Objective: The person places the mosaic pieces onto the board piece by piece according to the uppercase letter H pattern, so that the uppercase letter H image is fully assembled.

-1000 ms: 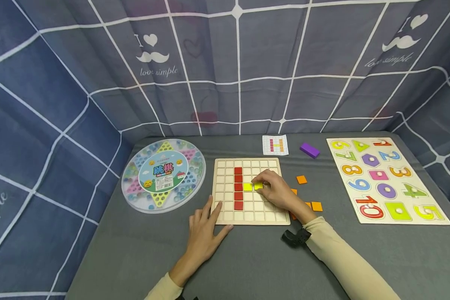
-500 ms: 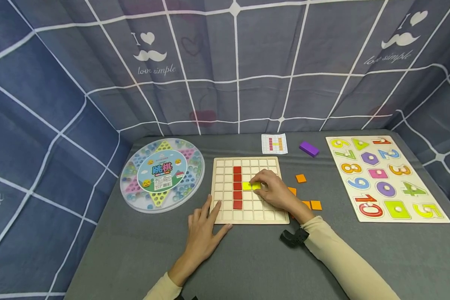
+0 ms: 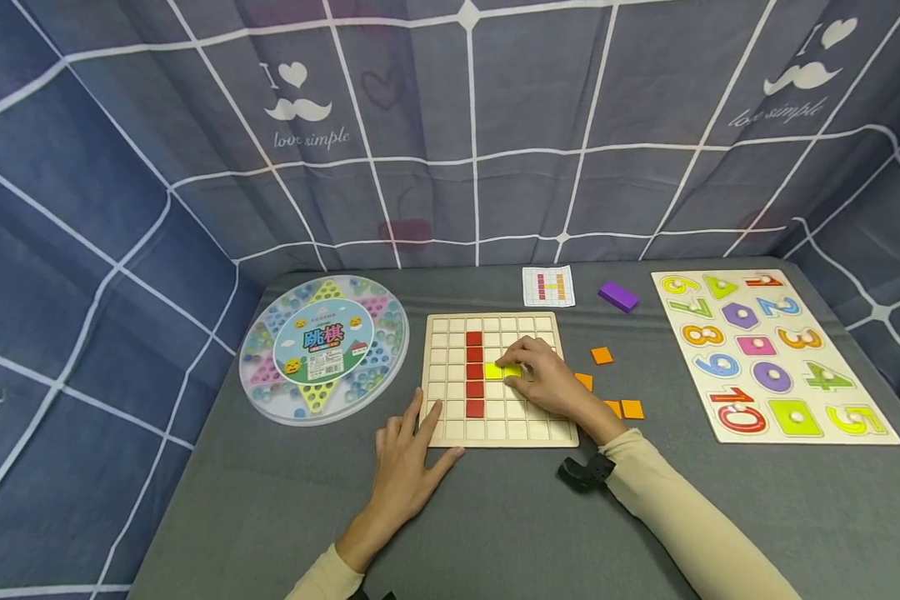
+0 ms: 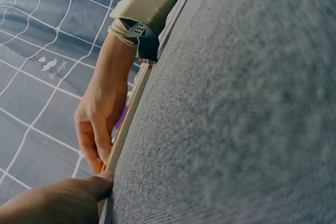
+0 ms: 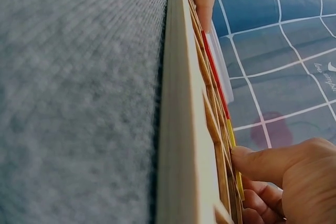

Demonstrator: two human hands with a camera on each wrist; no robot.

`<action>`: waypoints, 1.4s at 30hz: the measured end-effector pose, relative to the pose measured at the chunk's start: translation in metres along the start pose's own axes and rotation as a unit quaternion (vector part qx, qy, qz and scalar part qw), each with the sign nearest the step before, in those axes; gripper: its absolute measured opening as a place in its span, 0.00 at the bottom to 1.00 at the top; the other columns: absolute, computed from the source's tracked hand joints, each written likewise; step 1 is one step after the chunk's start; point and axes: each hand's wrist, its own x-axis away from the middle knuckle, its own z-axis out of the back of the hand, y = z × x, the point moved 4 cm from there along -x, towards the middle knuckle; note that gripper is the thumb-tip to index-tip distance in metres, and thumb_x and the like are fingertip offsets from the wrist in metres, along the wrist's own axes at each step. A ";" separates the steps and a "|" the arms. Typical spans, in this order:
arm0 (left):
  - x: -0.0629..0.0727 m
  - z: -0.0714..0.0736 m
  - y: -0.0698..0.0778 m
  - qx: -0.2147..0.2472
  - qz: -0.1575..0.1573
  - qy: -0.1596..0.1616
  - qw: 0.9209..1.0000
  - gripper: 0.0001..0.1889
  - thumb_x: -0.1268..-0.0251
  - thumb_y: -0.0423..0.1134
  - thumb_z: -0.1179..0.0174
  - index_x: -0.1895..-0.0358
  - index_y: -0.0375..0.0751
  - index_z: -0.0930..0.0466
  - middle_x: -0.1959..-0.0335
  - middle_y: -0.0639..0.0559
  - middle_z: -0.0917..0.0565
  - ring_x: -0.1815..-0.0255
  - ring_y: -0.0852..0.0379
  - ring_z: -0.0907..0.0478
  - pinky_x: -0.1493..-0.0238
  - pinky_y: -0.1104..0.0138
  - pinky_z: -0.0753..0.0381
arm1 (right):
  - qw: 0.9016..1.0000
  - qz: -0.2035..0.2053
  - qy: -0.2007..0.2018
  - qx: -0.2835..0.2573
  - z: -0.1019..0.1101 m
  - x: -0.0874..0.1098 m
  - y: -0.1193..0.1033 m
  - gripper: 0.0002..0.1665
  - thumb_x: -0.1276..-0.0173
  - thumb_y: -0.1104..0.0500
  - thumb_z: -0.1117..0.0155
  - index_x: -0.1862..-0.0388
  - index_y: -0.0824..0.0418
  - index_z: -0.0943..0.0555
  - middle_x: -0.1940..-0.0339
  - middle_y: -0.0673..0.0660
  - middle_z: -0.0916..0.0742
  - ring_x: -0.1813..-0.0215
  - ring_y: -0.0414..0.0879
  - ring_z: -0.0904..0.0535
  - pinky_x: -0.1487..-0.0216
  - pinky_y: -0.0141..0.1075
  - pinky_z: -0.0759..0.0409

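A wooden grid board point(image 3: 450, 425) lies on the table with a column of red square tiles point(image 3: 474, 373). Right of that column, yellow tiles point(image 3: 492, 371) sit in the same row. My right hand point(image 3: 543, 379) reaches over the board, thumb and index finger pinching a yellow tile at its edges. In the right wrist view, the thumb point(image 5: 257, 161) presses close against the yellow strip point(image 5: 232, 132). My left hand point(image 3: 407, 467) rests at the board's lower left corner, fingers spread, some on the board and the thumb along its front edge.
Several orange tiles point(image 3: 602, 356) lie right of the board, some partly hidden by the right hand and wrist. A pattern card point(image 3: 548, 287) and a purple block point(image 3: 618, 297) are behind it. A round Chinese checkers set point(image 3: 322, 350) stands left, a number puzzle board point(image 3: 776, 358) right.
The view shifts slightly. My right hand stays over the yellow tiles, with only a tiny movement of its fingers to the left. The left hand keeps its place at the board's corner.
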 end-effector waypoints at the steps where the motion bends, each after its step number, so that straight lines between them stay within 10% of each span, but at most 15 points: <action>1: 0.000 0.000 0.000 0.001 0.000 0.000 1.000 0.39 0.44 0.56 0.32 0.31 0.42 0.29 0.27 0.34 0.36 0.58 0.51 0.34 0.58 0.57 0.42 | 1.000 0.001 0.000 0.000 0.000 0.000 0.000 0.14 0.38 0.64 0.29 0.53 0.58 0.14 0.52 0.53 0.18 0.48 0.49 0.27 0.49 0.45 0.28; 12: 0.001 -0.001 -0.001 0.006 0.008 -0.013 1.000 0.39 0.42 0.57 0.33 0.30 0.43 0.30 0.26 0.36 0.37 0.57 0.51 0.34 0.56 0.57 0.42 | 0.999 0.026 0.021 0.007 0.008 0.006 -0.001 0.15 0.39 0.65 0.28 0.53 0.57 0.15 0.53 0.52 0.17 0.49 0.48 0.27 0.48 0.45 0.28; 24: 0.000 -0.002 -0.001 0.015 0.014 -0.023 1.000 0.38 0.41 0.57 0.34 0.29 0.45 0.32 0.25 0.37 0.38 0.55 0.49 0.34 0.55 0.56 0.43 | 0.995 0.007 0.092 0.048 0.064 0.048 0.036 0.18 0.42 0.65 0.26 0.51 0.58 0.15 0.52 0.54 0.16 0.52 0.49 0.28 0.51 0.42 0.33; 42: 0.000 -0.004 -0.001 0.004 0.017 -0.026 1.000 0.39 0.42 0.58 0.33 0.29 0.45 0.31 0.25 0.38 0.38 0.55 0.48 0.34 0.55 0.56 0.43 | 0.998 -0.011 0.040 0.037 0.076 0.070 0.073 0.20 0.46 0.55 0.21 0.53 0.51 0.15 0.45 0.54 0.22 0.41 0.54 0.36 0.41 0.53 0.43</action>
